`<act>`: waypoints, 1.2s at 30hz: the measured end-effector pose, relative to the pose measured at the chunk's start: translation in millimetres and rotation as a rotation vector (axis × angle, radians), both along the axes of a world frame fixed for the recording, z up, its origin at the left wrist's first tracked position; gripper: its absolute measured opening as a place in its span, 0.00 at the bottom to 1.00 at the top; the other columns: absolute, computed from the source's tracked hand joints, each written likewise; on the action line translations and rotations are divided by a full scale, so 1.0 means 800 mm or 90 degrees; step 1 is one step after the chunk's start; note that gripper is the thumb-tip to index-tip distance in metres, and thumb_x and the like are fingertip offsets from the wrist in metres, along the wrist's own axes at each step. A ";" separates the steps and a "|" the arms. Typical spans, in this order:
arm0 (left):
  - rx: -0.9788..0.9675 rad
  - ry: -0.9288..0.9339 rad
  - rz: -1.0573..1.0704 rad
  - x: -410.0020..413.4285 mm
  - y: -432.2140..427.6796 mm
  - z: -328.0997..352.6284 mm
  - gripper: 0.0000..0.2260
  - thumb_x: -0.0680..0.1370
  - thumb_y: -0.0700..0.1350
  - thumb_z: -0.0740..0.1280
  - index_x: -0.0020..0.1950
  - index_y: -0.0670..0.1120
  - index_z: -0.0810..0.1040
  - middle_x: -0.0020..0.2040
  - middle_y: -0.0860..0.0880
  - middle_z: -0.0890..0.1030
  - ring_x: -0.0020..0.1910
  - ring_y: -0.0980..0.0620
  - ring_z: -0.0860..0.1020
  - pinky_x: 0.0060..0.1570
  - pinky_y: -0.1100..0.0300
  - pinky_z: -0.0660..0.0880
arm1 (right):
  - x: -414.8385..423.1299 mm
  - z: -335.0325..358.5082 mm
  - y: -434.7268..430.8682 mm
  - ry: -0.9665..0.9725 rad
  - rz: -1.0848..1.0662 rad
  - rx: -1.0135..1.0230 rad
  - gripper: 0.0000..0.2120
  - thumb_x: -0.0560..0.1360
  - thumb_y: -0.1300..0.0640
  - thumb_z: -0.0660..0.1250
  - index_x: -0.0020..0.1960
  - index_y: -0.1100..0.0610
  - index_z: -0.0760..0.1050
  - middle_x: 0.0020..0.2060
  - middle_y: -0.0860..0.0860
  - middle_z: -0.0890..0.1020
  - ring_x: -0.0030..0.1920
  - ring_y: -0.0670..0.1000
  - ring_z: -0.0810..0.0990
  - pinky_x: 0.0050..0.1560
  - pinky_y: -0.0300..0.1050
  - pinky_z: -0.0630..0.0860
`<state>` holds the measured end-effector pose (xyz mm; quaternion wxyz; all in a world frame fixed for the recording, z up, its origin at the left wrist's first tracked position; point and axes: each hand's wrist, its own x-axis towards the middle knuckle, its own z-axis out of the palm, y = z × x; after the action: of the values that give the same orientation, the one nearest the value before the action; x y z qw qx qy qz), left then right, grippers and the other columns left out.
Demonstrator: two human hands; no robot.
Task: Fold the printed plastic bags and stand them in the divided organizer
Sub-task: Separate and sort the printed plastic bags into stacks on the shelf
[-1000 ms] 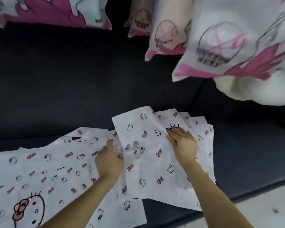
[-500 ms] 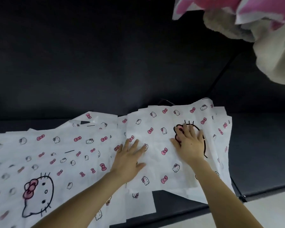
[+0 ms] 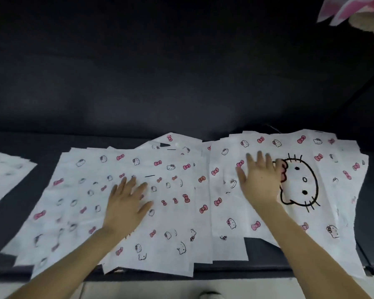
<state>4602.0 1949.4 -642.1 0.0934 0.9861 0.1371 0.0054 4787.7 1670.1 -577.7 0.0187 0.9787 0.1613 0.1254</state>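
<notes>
I see a black padded seat (image 3: 41, 145) carrying white plastic bags (image 3: 84, 190) printed with pink bows and cat faces, overlapping and flat. On them, the left hand (image 3: 127, 201) lies spread, and the right hand (image 3: 259, 180) presses flat-fingered beside a big cat face.

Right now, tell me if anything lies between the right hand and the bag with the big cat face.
Nothing visible does: the right hand rests flat on that bag, fingers straight. The organizer is out of view, so that path cannot be judged.
</notes>
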 end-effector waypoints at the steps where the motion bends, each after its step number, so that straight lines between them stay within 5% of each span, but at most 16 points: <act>1: 0.003 0.000 0.041 -0.012 0.016 0.002 0.34 0.78 0.65 0.48 0.58 0.41 0.81 0.60 0.34 0.78 0.60 0.30 0.75 0.56 0.34 0.72 | -0.021 -0.005 0.028 -0.012 0.092 0.045 0.27 0.77 0.44 0.52 0.60 0.61 0.78 0.58 0.62 0.79 0.60 0.65 0.77 0.63 0.67 0.68; 6: 0.019 0.048 0.177 -0.068 0.076 -0.006 0.33 0.72 0.62 0.54 0.58 0.35 0.79 0.58 0.32 0.78 0.57 0.26 0.75 0.53 0.32 0.73 | -0.129 -0.053 0.145 0.204 0.291 -0.018 0.30 0.71 0.36 0.53 0.54 0.54 0.83 0.52 0.52 0.84 0.53 0.54 0.83 0.53 0.59 0.77; 10: 0.014 0.102 0.163 -0.100 0.103 -0.025 0.29 0.75 0.62 0.64 0.65 0.40 0.75 0.67 0.38 0.74 0.65 0.32 0.71 0.60 0.40 0.71 | -0.158 -0.090 0.177 0.209 0.323 -0.059 0.22 0.59 0.38 0.77 0.46 0.52 0.84 0.50 0.53 0.84 0.52 0.57 0.83 0.53 0.62 0.77; 12: 0.002 0.054 0.131 -0.106 0.109 -0.032 0.20 0.73 0.54 0.72 0.59 0.42 0.79 0.63 0.40 0.78 0.59 0.34 0.76 0.53 0.41 0.77 | -0.165 -0.091 0.180 0.205 0.332 -0.018 0.19 0.56 0.44 0.82 0.42 0.51 0.84 0.49 0.52 0.84 0.51 0.57 0.83 0.54 0.64 0.76; 15: -0.004 -0.061 0.124 -0.107 0.104 -0.029 0.11 0.67 0.50 0.71 0.45 0.46 0.85 0.49 0.45 0.84 0.41 0.38 0.81 0.39 0.47 0.80 | -0.172 -0.086 0.183 0.164 0.348 0.077 0.13 0.55 0.52 0.84 0.36 0.51 0.84 0.45 0.48 0.85 0.46 0.53 0.84 0.52 0.57 0.78; 18: -0.042 -0.123 0.124 -0.105 0.101 -0.018 0.06 0.64 0.47 0.70 0.36 0.47 0.85 0.42 0.49 0.85 0.32 0.42 0.79 0.35 0.53 0.78 | -0.177 -0.073 0.187 0.151 0.346 0.203 0.04 0.64 0.54 0.78 0.37 0.50 0.84 0.43 0.46 0.86 0.42 0.50 0.85 0.41 0.42 0.80; 21: -0.112 -0.174 0.116 -0.099 0.121 0.000 0.04 0.66 0.46 0.71 0.34 0.47 0.84 0.37 0.51 0.84 0.31 0.44 0.80 0.36 0.54 0.78 | -0.179 -0.047 0.199 0.223 0.314 0.296 0.15 0.74 0.48 0.60 0.47 0.50 0.85 0.47 0.46 0.85 0.43 0.45 0.85 0.33 0.34 0.78; 25: -0.109 -0.217 0.085 -0.103 0.169 0.058 0.06 0.68 0.47 0.70 0.33 0.46 0.83 0.33 0.52 0.82 0.32 0.49 0.80 0.38 0.64 0.73 | -0.175 -0.011 0.233 0.299 0.284 0.363 0.11 0.79 0.54 0.64 0.58 0.55 0.81 0.49 0.47 0.85 0.43 0.47 0.83 0.42 0.33 0.73; 28: -0.088 -0.219 0.070 -0.127 0.218 0.100 0.08 0.69 0.49 0.69 0.35 0.46 0.83 0.33 0.51 0.81 0.33 0.48 0.78 0.37 0.59 0.75 | -0.182 0.004 0.277 0.331 0.308 0.387 0.13 0.80 0.56 0.63 0.61 0.55 0.80 0.46 0.49 0.85 0.43 0.43 0.79 0.43 0.30 0.69; 32: -0.002 -0.243 0.110 -0.178 0.281 0.121 0.06 0.70 0.45 0.71 0.36 0.44 0.83 0.33 0.49 0.81 0.32 0.46 0.78 0.36 0.54 0.77 | -0.210 0.011 0.359 0.493 0.355 0.426 0.11 0.80 0.60 0.61 0.55 0.58 0.81 0.42 0.51 0.83 0.44 0.50 0.80 0.46 0.38 0.73; 36: 0.023 -0.212 0.253 -0.232 0.346 0.098 0.16 0.73 0.51 0.61 0.31 0.44 0.81 0.31 0.49 0.80 0.30 0.45 0.78 0.34 0.55 0.76 | -0.244 0.007 0.457 0.568 0.325 0.512 0.12 0.76 0.66 0.66 0.57 0.59 0.81 0.53 0.50 0.83 0.54 0.47 0.79 0.56 0.35 0.72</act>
<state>4416.4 2226.0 -563.4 0.0944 0.9270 0.3104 0.1885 4592.5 2036.1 -572.0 -0.4482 0.7982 0.3217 -0.2419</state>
